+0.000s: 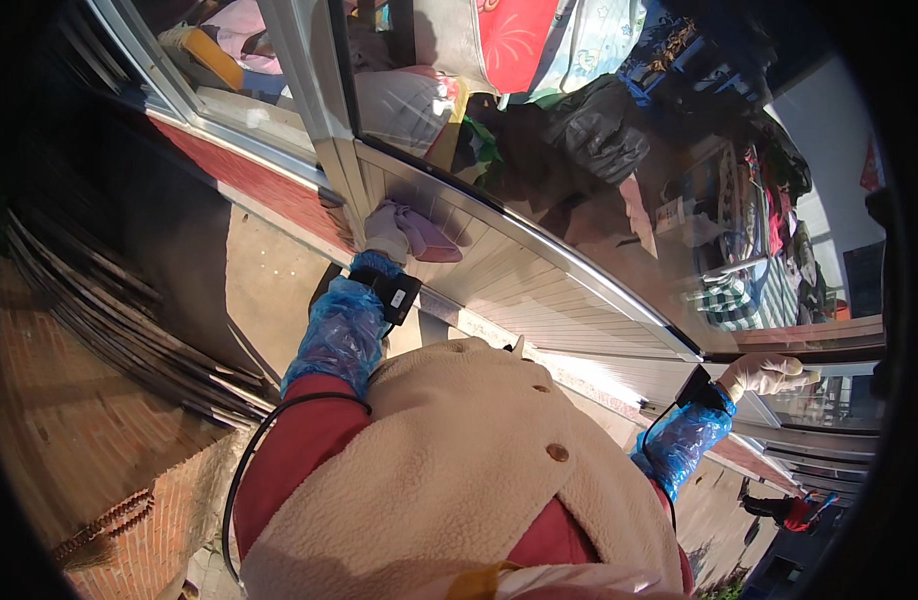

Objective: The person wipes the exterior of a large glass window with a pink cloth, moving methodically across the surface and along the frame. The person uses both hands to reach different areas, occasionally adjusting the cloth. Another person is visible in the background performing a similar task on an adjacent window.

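My left hand (386, 229), in a pale glove with a blue plastic sleeve cover below it, presses a purple cloth (426, 234) against the ribbed lower panel (496, 262) of a glazed door. My right hand (766, 375), gloved the same way, holds nothing; its fingers are stretched out beside the door frame at the right. Above the panel, the large glass pane (564, 217) shows reflections. Each wrist carries a black strapped device with a cable.
Long thin poles or strips (136, 330) lie at the left beside a brick surface (158, 517). Behind the glass are clothes and a black plastic bag (601, 127). A person in red (795, 514) is far off at the lower right.
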{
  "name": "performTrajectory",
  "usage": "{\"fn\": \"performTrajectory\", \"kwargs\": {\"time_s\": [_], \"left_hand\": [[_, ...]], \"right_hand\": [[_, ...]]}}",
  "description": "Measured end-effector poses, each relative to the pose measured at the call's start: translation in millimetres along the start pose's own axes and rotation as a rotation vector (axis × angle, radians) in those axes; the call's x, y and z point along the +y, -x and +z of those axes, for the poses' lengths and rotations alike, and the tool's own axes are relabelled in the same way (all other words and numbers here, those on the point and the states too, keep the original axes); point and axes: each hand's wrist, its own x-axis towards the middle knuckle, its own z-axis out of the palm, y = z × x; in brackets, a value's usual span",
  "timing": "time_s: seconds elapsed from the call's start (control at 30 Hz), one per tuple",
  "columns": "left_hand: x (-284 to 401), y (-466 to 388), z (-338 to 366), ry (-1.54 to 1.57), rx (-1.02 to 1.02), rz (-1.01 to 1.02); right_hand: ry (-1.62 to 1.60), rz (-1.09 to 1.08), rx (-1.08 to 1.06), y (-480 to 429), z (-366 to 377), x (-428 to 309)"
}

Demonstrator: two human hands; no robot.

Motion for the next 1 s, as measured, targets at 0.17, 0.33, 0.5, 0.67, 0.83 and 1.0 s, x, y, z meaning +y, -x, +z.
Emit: {"fn": "performTrajectory", "kwargs": {"time_s": [0.17, 0.33, 0.5, 0.67, 0.83, 1.0], "left_hand": [[66, 28, -3, 0.521, 0.126, 0.050], [208, 63, -13, 0.448, -0.081, 0.681], [164, 11, -4, 0.256, 0.276, 0.818], [71, 4, -18, 0.411, 0.196, 0.222], [128, 32, -12, 0.356, -0.028, 0.305], [145, 68, 44, -0.047, -0.006, 0.602]], "right_hand": [[0.009, 0.031, 0.007, -1, 1, -2], [0.018, 0.047, 0.007, -3, 4, -2], [0.039, 0.054, 0.015, -3, 3, -1], [0.080, 0.039, 0.019, -2, -2, 5], [0.133, 0.057, -0.007, -4, -6, 2], [0.016, 0.222, 0.011, -1, -2, -44]]}}
